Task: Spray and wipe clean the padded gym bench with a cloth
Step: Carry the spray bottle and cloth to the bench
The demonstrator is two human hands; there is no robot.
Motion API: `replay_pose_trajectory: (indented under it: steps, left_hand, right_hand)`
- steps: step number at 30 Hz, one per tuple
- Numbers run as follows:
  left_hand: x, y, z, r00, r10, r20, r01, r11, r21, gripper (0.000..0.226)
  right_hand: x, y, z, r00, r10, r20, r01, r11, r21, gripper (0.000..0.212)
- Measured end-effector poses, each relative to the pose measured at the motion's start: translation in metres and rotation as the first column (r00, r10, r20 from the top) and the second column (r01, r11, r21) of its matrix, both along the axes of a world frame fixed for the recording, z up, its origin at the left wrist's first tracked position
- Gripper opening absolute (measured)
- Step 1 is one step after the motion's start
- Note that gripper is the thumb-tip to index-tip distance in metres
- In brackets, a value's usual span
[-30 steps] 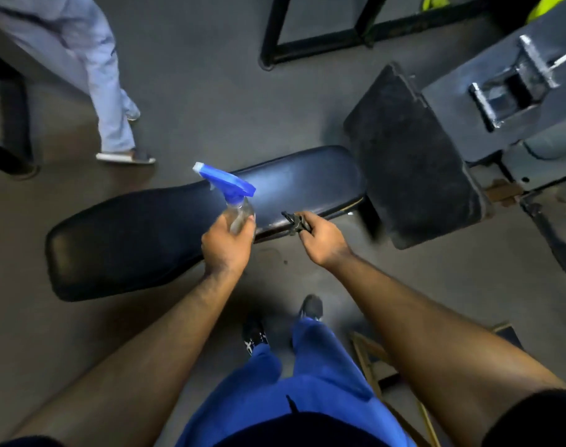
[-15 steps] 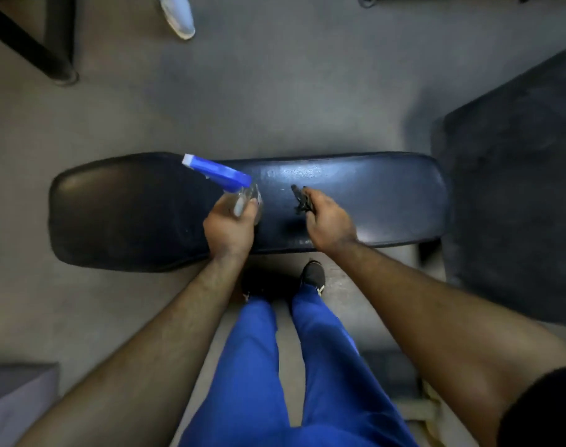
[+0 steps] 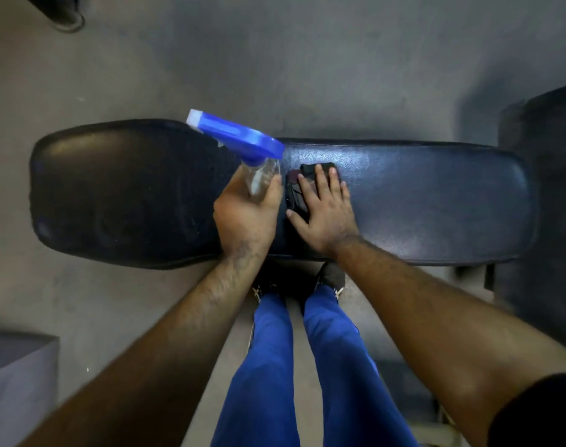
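A long black padded bench (image 3: 420, 201) lies crosswise in front of me. My left hand (image 3: 246, 214) grips a clear spray bottle (image 3: 262, 179) with a blue trigger head (image 3: 236, 137), nozzle pointing up and left over the bench's middle. Just to its right, my right hand (image 3: 323, 208) presses flat, fingers straight, on a small dark cloth (image 3: 296, 191) that lies on the pad. Most of the cloth is hidden under the palm and fingers.
Grey concrete floor (image 3: 275, 59) surrounds the bench. A dark block (image 3: 552, 188) stands at the right end, a grey box (image 3: 17, 382) at lower left, a black frame foot (image 3: 65, 17) at top left. My blue-trousered legs (image 3: 307, 366) stand against the bench's near edge.
My view has closed in on the bench from above. My right hand went from pinching the bunched cloth to laying it flat on the pad. The left hand kept hold of the bottle.
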State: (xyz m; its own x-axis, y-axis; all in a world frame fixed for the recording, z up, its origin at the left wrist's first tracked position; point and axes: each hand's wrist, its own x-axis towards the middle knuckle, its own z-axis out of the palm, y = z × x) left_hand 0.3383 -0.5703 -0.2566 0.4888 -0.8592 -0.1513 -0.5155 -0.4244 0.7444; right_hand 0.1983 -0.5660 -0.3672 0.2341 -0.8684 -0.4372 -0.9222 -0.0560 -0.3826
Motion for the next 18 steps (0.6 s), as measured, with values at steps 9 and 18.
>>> replay_pose_trajectory:
  steps: [9, 18]
  left_hand:
    - [0.005, 0.003, 0.007, 0.999, 0.003, -0.035, -0.001, 0.998, 0.058, 0.015]
    - [0.019, 0.014, 0.036, 0.997, -0.043, -0.069, 0.052, 0.988, 0.146, 0.026]
  right_hand:
    - [0.005, -0.011, 0.014, 0.999, -0.019, -0.028, 0.021, 0.998, 0.059, 0.068]
    - [0.016, -0.005, 0.104, 0.739, -0.323, 0.592, 0.293, 0.944, 0.151, 0.062]
